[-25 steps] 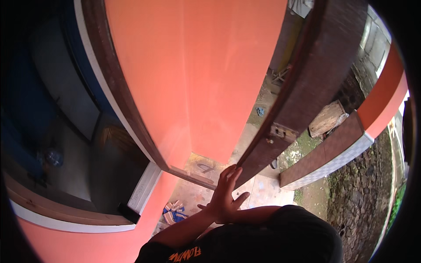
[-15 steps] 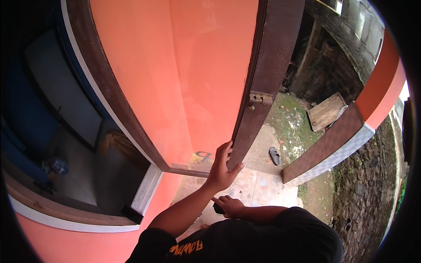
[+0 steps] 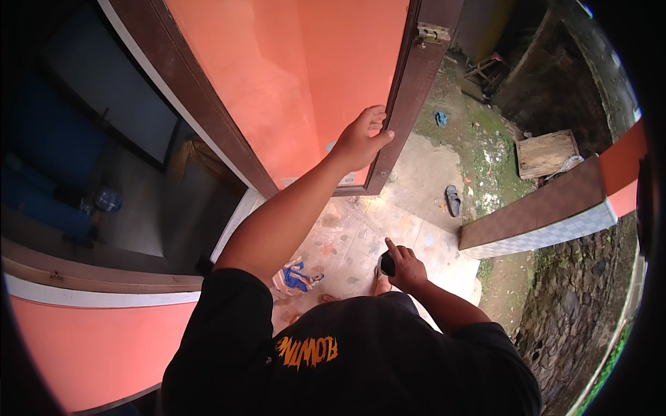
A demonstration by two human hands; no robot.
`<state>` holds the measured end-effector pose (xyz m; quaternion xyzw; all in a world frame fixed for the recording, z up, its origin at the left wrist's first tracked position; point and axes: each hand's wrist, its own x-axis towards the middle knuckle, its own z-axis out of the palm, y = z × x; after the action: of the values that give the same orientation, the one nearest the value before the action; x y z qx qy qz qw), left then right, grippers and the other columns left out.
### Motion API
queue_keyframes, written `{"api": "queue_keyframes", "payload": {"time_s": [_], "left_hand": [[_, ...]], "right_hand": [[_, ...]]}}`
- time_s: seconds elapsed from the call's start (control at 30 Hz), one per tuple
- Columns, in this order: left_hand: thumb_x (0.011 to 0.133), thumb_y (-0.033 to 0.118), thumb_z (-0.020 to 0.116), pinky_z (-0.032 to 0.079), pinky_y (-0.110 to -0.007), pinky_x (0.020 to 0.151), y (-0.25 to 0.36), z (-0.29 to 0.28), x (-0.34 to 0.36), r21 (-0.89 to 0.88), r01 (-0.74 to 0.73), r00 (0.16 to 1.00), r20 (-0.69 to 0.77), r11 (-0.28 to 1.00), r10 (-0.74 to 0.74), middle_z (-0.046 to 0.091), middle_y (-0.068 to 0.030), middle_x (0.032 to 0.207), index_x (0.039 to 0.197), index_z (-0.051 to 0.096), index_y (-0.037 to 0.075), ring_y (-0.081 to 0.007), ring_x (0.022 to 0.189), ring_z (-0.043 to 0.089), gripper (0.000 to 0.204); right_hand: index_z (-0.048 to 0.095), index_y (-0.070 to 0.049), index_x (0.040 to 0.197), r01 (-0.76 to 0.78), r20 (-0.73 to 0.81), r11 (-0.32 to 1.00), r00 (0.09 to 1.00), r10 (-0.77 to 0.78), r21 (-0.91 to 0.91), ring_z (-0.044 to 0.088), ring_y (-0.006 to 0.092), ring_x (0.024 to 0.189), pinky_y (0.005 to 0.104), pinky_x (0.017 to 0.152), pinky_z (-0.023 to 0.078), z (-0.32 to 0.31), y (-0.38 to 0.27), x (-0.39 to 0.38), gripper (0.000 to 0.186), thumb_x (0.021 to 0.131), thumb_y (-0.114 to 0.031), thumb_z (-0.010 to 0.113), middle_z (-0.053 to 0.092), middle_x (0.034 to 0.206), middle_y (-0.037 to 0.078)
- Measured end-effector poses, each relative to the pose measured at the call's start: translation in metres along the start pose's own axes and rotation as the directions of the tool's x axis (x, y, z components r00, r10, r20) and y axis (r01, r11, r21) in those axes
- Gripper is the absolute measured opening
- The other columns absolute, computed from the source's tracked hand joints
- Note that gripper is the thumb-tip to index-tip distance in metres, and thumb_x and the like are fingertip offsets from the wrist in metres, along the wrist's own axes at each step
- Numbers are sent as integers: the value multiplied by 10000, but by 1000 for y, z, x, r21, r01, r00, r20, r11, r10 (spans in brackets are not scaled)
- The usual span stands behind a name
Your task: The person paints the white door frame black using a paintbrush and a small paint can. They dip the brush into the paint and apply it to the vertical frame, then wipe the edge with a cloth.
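My left hand is raised at the inner edge of a brown wooden window sash, which is swung outward. Its fingers are loosely bent with the thumb held apart, and nothing shows between them. Whether the fingertips touch the sash or its pane, filled with orange, I cannot tell. Near the sash's outer corner sits a metal latch. Lower down, close to my body, my right hand is closed round a small black rounded object, mostly covered by the fingers; its index finger points forward.
Left of the sash a window opening gives onto a dark room. A blue-and-striped cloth lies on the tiled floor by my feet. Farther right are a dark sandal, a tiled pillar, a wooden board and a stone wall.
My left hand has moved up and forward along the sash, its arm stretching out. My right hand has shifted right, still holding the black object. The view has tilted, bringing the floor cloth into sight.
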<state>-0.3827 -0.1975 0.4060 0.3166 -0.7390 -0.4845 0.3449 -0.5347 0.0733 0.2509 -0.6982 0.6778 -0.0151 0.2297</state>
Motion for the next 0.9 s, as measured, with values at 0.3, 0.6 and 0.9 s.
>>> {"api": "queue_keyframes", "payload": {"time_s": [0.3,0.6,0.9], "left_hand": [[940,283,700,479,-404,1063,-11,2,36,-39,45,990,-129,998,-50,501,-244,1461,1479,404,-12,-323,1327,542,681],[971,261,681,462,-402,1083,-21,-7,49,-102,14,982,-188,995,-33,484,-236,1481,1471,408,-14,-314,1351,525,632],[1022,233,588,437,-391,1069,-121,7,-95,-504,269,814,-337,821,-473,482,-109,1518,1473,445,40,-229,1401,454,511]], "right_hand": [[196,-223,1615,16,55,1000,998,-17,11,528,329,1284,443,958,582,-13,18,14,1109,705,-141,826,525,1362,115],[224,-224,1606,131,64,991,989,-132,28,530,357,1289,465,938,585,-35,31,41,1049,728,-142,790,525,1374,133],[218,-195,1613,196,103,980,975,-199,31,528,363,1297,469,974,552,-64,41,55,1075,727,-240,825,534,1390,166]]}}
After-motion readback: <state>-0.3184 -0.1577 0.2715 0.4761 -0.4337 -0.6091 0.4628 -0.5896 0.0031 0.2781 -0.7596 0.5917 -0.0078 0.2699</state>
